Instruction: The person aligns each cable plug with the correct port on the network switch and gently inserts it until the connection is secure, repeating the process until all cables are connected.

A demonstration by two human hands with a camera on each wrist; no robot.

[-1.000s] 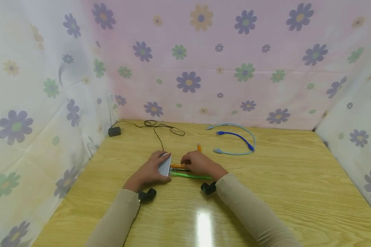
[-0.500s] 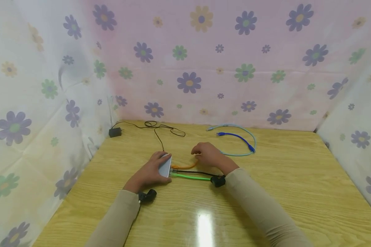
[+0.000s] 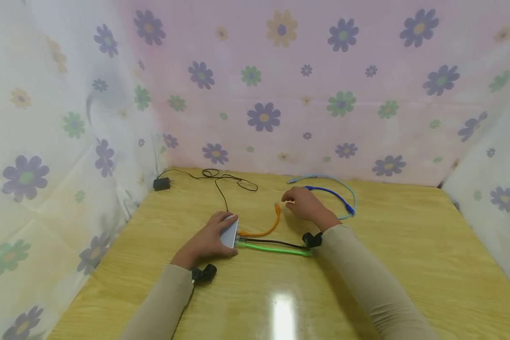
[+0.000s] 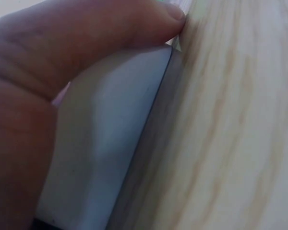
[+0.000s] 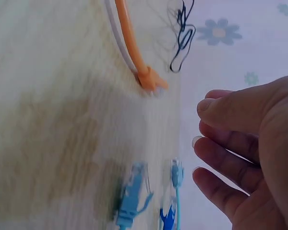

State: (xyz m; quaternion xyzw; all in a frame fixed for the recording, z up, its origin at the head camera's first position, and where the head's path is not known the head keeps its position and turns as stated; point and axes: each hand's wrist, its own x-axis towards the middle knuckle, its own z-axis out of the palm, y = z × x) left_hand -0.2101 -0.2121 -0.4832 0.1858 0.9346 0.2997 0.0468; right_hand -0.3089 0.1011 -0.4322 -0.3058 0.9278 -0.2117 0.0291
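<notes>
My left hand (image 3: 206,241) grips a small white box (image 3: 229,233), fingers on its far edge and thumb at the near one. Out of the box's right side run an orange network cable (image 3: 272,230), a black cable (image 3: 276,242) and a green cable (image 3: 276,250). The orange one's free plug (image 5: 151,82) lies left of my right hand (image 3: 308,205), whose loosely bent fingers hold nothing. Close by lie a light blue network cable (image 3: 352,191) and a shorter dark blue one (image 3: 331,192). Part of the light blue cable is hidden behind the right hand.
A black power adapter (image 3: 162,184) sits at the table's back left corner. Its thin black cord (image 3: 222,194) loops along the back and runs to the white box. Flowered cloth (image 3: 263,80) encloses the wooden table (image 3: 408,245) at the back and sides.
My right hand has moved right, away from the cables at the box and past the orange plug, toward the blue cables. The left hand still grips the white box.
</notes>
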